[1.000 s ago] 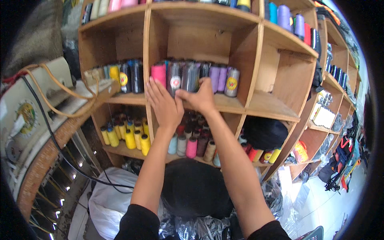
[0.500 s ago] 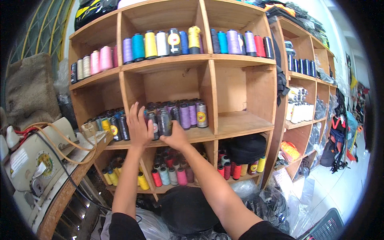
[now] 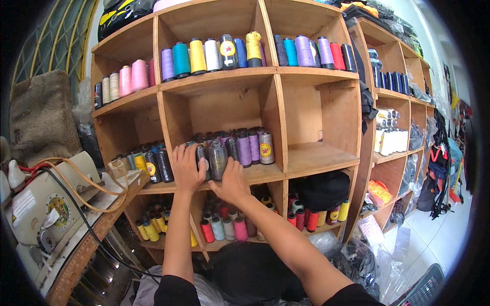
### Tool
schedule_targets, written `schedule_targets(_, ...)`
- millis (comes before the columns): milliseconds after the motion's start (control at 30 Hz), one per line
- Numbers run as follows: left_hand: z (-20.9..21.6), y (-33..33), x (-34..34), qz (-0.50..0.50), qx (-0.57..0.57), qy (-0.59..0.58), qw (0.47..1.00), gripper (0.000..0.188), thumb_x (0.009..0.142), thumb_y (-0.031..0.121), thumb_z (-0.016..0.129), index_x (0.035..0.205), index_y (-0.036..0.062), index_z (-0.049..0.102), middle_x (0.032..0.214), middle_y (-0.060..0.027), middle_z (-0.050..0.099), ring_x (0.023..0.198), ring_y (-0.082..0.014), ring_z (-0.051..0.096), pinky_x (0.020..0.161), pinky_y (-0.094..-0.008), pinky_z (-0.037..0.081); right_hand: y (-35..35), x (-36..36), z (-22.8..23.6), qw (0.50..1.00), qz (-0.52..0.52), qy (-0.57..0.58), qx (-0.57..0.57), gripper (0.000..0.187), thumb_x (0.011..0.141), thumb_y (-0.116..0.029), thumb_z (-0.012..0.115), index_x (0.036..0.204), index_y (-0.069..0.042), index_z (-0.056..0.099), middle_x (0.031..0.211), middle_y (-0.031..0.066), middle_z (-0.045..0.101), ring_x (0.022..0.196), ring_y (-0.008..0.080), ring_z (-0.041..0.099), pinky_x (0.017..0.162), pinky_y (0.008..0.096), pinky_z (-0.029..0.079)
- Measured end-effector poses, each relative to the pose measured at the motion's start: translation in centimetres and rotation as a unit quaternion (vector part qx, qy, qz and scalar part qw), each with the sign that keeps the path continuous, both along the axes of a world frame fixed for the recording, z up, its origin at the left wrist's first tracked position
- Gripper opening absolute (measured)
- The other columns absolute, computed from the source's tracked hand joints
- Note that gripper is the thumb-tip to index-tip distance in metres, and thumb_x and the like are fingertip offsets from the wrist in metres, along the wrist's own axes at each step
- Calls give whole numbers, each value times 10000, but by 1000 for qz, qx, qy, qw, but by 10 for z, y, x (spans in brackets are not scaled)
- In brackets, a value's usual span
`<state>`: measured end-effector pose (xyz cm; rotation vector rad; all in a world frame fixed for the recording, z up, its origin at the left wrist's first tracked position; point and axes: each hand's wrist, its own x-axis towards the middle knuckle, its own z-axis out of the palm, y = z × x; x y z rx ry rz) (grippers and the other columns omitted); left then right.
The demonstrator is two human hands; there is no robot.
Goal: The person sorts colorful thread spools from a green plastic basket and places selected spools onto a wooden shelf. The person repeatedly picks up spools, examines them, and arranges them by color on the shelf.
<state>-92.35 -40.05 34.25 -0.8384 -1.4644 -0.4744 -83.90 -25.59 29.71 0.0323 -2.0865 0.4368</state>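
A dark grey cone of thread (image 3: 218, 162) stands upright at the front edge of the middle shelf compartment. My right hand (image 3: 232, 183) is beside it, thumb low in front and fingers along its right side, apart rather than wrapped round it. On its other side my left hand (image 3: 188, 171) is raised with fingers stretched upward, against the front of the row. Another dark cone (image 3: 201, 160) shows partly between my left hand and the grey cone. Purple cones (image 3: 244, 149) and a grey cone with a yellow label (image 3: 266, 148) stand to the right.
The wooden shelf unit (image 3: 219, 81) holds more thread cones above and below. At left is a beige machine (image 3: 56, 199) with cables on a wooden table edge (image 3: 92, 237). A black cap-like item (image 3: 326, 189) lies over lower cones. Plastic bags (image 3: 357, 260) lie at lower right.
The grey cone, tilted in my right hand before, now stands upright on the shelf. My right hand's grip has loosened, and the left fingers have come lower toward the row. The view has shifted slightly.
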Motion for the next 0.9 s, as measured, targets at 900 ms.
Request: schedule_targets(900,0,1,6,31,-15,-1,999,622,867,376,635,1321,-43,565,1250,-203,604,1270,-420,470,1180,-556,290,30,0,-56,969,-42,105,218,457,860,-153,641,1227,63,476,1276,297,553,1208,431,513,1102,505,370)
